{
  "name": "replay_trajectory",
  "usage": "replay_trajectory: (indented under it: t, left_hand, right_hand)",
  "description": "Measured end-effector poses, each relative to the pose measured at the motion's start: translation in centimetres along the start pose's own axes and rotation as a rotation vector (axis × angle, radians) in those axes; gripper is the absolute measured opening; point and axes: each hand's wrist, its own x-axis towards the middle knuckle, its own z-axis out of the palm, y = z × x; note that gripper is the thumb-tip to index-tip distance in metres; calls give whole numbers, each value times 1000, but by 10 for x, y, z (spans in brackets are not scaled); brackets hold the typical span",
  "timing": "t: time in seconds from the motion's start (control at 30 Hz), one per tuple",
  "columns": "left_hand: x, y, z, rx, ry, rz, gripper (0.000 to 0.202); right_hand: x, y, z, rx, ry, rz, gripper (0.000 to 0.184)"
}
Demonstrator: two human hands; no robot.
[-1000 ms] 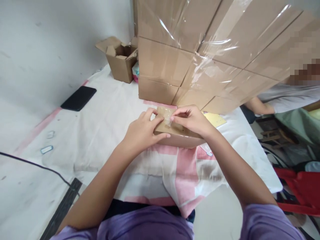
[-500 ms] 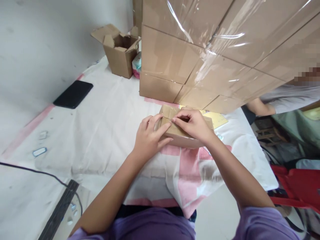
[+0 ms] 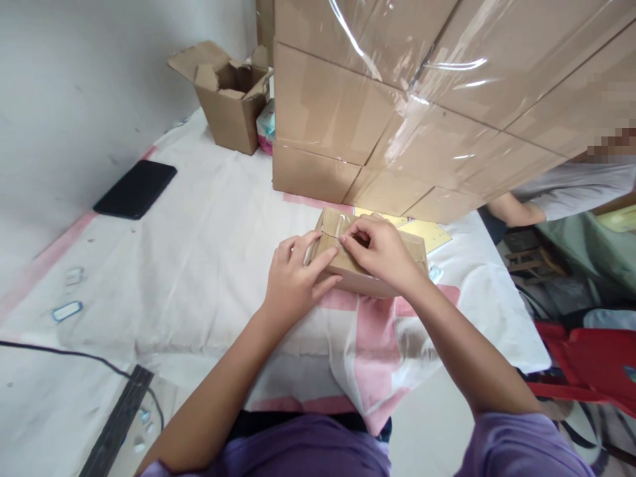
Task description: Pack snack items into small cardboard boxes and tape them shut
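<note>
Your left hand (image 3: 294, 273) lies loosely spread on the box (image 3: 350, 268), near the cloth (image 3: 213, 265)'s 6 o'clock edge; your right hand (image 3: 381, 252) pinches on top — catch unclear. Stack (image 3: 397, 119) at 12 — red chair (image 3: 591, 361) at 4.

legible text: none that i can read. blue-bordered label (image 3: 67, 311), on the surface (image 3: 209, 278) to my left: pale centre, any wording too small. yellow sheet (image 3: 433, 236), behind the box (image 3: 364, 282) in front of me: small dark marks, illegible. coloured packet (image 3: 266, 126), beside the open carton (image 3: 229, 120): print unreadable. red chair (image 3: 593, 358), to my right: small dark patch (image 3: 630, 373), unreadable.
</note>
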Motion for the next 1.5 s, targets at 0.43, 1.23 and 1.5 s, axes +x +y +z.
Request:
replay_trajectory:
  t: [0.43, 1.23, 1.5]
  left_hand:
    - [0, 0, 2, 20, 25, 23, 43]
    - [31, -24, -19, 33, -134, 391, 42]
    - [-15, -48, 21, -504, 173, -109, 87]
  right_hand:
    - [6, 0, 8, -112, 82, 104, 21]
    - [-27, 3, -30, -205, 172, 136, 19]
    - [-128, 214, -116, -184, 667, 600, 17]
